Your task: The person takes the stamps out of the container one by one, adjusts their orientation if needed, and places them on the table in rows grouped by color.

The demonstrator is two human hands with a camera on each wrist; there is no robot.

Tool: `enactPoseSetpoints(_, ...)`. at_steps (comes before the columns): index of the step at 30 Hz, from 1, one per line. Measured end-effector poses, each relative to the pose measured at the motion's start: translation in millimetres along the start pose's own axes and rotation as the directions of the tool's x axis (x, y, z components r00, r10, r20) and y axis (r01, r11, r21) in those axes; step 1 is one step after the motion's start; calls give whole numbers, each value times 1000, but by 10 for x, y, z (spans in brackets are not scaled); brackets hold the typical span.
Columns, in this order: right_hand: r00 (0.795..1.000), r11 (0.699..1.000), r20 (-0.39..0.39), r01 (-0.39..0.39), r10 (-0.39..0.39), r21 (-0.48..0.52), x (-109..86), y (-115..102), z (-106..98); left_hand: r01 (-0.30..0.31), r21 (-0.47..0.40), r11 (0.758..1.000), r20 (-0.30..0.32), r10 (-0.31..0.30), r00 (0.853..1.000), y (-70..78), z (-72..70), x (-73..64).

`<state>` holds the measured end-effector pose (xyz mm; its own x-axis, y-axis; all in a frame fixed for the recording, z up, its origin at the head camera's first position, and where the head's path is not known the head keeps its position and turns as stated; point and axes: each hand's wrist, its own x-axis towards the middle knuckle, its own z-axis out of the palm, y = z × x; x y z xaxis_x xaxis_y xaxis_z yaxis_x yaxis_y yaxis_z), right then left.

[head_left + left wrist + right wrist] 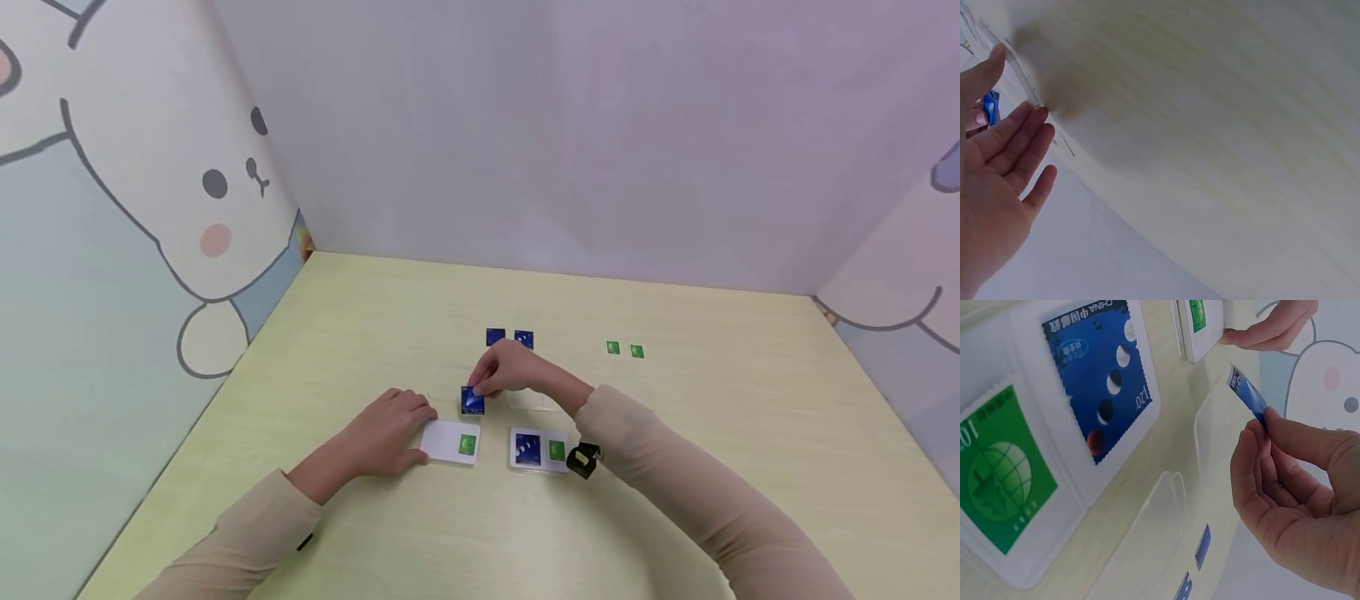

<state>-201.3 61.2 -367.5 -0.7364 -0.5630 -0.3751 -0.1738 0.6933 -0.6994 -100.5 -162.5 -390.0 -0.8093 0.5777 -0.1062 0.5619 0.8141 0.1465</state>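
My right hand (510, 367) pinches a blue postage stamp (472, 401) between thumb and fingertips, above the table. In the right wrist view this stamp (1247, 392) is tilted. My left hand (390, 433) holds a white stamp case (444, 440) at its left end, thumb on the near side and fingers on the far side. A green stamp (467, 444) lies in the right part of that case. To the right, a second white case (538, 467) carries a blue moon-phase stamp (1100, 381) and a green globe stamp (1004, 469).
Two blue stamps (496, 336) lie farther back on the table (360, 333). Two green stamps (613, 347) lie at the back right. Clear plastic covers (1147, 544) rest behind the cases. Walls with cartoon drawings (150, 208) enclose the table.
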Motion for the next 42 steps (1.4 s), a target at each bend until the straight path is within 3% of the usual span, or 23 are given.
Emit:
enactPoseSetpoints(8,1000,1000,-27,10,-10,-6,32,-20,-18,-17,23,1000,-1,17,1000,-13,0,8)
enactPoseSetpoints(42,999,1000,-41,15,-17,-27,198,-40,-45,-16,-21,1000,16,16,1000,-25,-9,8)
